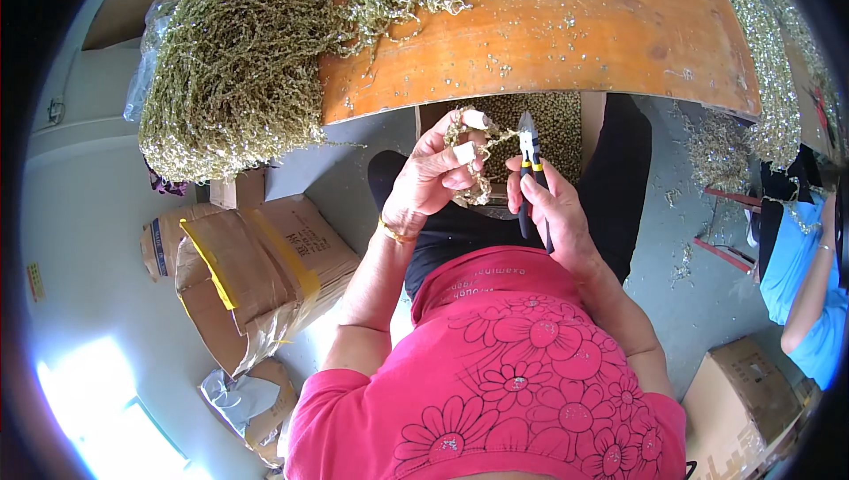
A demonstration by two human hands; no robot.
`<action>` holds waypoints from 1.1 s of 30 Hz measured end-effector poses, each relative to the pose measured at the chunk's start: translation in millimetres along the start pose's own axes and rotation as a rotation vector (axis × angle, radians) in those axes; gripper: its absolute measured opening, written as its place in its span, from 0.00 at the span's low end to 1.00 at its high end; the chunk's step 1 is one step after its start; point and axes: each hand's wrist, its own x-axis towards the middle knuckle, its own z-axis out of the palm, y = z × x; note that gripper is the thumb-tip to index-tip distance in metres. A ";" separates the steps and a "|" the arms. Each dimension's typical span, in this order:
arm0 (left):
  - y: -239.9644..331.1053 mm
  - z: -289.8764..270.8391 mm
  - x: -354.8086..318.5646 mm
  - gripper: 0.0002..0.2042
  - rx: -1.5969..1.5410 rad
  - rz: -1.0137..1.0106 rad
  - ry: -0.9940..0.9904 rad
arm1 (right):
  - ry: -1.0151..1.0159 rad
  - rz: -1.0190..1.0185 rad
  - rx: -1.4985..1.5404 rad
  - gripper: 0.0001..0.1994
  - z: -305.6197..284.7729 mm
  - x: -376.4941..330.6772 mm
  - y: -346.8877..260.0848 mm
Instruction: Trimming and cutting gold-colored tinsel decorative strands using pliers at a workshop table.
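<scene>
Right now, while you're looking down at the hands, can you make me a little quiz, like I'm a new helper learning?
1. Which hand holds the pliers?
2. True or false: the left hand holds nothing.
3. What colour are the wrappings on that hand's thumb and a finger?
A red
B white
C blue

Key:
1. The right hand.
2. False; it holds a sparkly gold strand.
3. B, white.
</scene>
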 end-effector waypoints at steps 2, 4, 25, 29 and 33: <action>-1.7 1.9 0.1 0.16 -0.035 -0.003 -0.013 | 0.042 0.057 0.219 0.15 5.6 -0.4 -3.1; -2.7 5.0 0.0 0.15 -0.064 0.008 -0.032 | 0.083 0.080 0.339 0.14 8.3 -0.7 -6.1; 80.3 5.5 -4.6 0.12 1.229 0.218 0.340 | 0.143 0.175 -1.292 0.17 -102.7 -38.8 -33.3; 103.5 7.3 -4.2 0.12 1.545 0.138 0.297 | 0.277 0.133 -1.227 0.16 -102.6 -37.6 -52.8; 106.7 18.9 10.2 0.12 1.722 0.449 0.284 | 0.216 0.009 -0.823 0.16 -78.6 -23.0 -49.9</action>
